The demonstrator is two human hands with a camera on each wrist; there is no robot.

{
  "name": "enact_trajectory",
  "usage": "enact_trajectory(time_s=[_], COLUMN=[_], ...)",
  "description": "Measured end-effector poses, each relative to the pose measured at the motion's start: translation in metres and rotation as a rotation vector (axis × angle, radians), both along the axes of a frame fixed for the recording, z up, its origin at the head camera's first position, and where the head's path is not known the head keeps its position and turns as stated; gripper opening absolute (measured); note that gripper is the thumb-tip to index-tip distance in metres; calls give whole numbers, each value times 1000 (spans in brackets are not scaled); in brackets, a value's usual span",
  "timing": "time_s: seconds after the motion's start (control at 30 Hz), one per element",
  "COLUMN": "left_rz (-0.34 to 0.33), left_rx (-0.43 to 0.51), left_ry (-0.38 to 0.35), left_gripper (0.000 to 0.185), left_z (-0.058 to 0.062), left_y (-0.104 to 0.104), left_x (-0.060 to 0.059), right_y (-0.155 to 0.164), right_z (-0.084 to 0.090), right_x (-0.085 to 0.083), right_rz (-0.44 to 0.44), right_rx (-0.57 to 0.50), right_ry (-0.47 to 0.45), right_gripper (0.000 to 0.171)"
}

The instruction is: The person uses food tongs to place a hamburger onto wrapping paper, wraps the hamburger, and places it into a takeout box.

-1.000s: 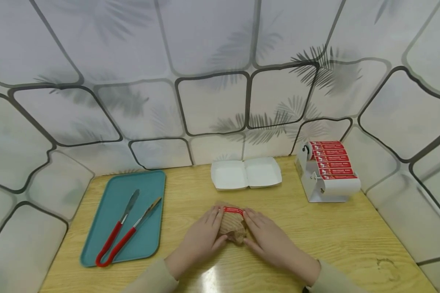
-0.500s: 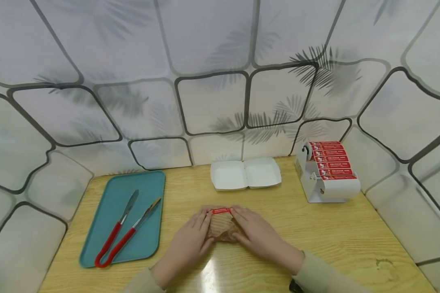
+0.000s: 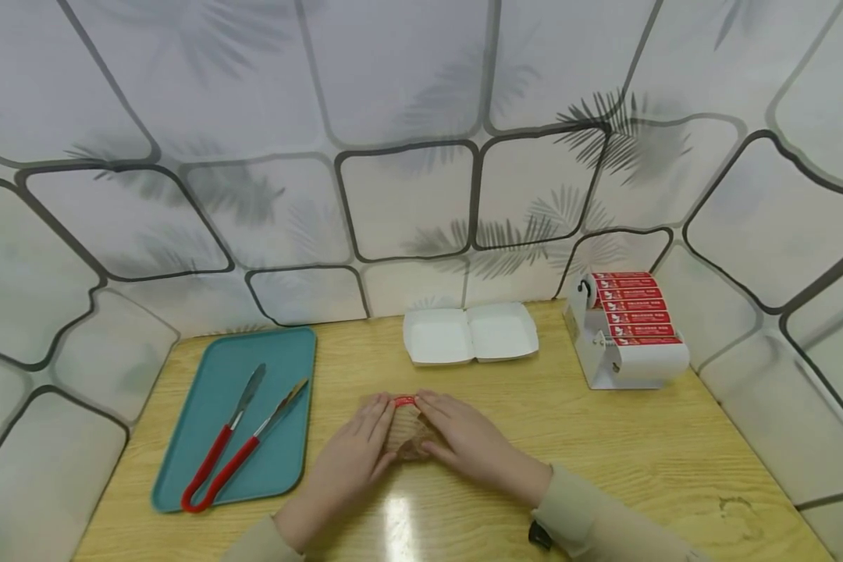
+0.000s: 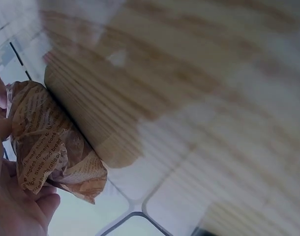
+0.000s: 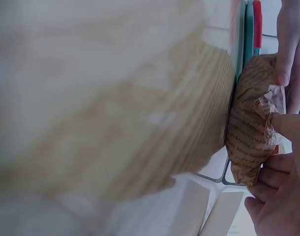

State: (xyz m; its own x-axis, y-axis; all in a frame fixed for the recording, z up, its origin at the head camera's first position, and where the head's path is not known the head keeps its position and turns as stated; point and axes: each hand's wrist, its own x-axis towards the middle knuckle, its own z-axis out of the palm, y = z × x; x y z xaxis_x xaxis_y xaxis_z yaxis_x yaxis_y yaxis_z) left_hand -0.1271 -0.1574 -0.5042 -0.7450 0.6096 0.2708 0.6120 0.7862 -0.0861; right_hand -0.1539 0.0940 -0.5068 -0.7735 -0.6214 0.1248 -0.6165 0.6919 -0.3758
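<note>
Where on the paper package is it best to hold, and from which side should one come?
Probably hold the paper package by its left and right sides, with the left hand and right hand coming from opposite directions: its body is rounded, whereas its crumpled near edge looks loose.

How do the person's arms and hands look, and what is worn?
The left sleeve and right sleeve are pale beige. The left hand and right hand wear no gloves. A small black item shows at the right sleeve; I cannot tell what it is.
</note>
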Motion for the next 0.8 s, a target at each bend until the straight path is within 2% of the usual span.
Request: enact_trajectory(time_s=[0.13, 0.23, 0.63, 0.8], left_rz=[6, 3, -26, -28], left_rx=[-15, -17, -6, -3], left_ry=[-44, -49, 54, 72], left_gripper=[72, 73, 76, 77], left_z=[2, 1, -4, -4], left_y=[-2, -3, -5, -4], left_x=[-1, -3, -5, -4], right_y=[-5, -6, -22, -29], right_z=[5, 7, 17, 18], right_x=[-8, -15, -60, -78], right_rz=[-24, -59, -226, -282], right_rx=[-64, -121, -354, -442], right_ry=[-92, -115, -4, -38], right_gripper=[72, 68, 46, 41])
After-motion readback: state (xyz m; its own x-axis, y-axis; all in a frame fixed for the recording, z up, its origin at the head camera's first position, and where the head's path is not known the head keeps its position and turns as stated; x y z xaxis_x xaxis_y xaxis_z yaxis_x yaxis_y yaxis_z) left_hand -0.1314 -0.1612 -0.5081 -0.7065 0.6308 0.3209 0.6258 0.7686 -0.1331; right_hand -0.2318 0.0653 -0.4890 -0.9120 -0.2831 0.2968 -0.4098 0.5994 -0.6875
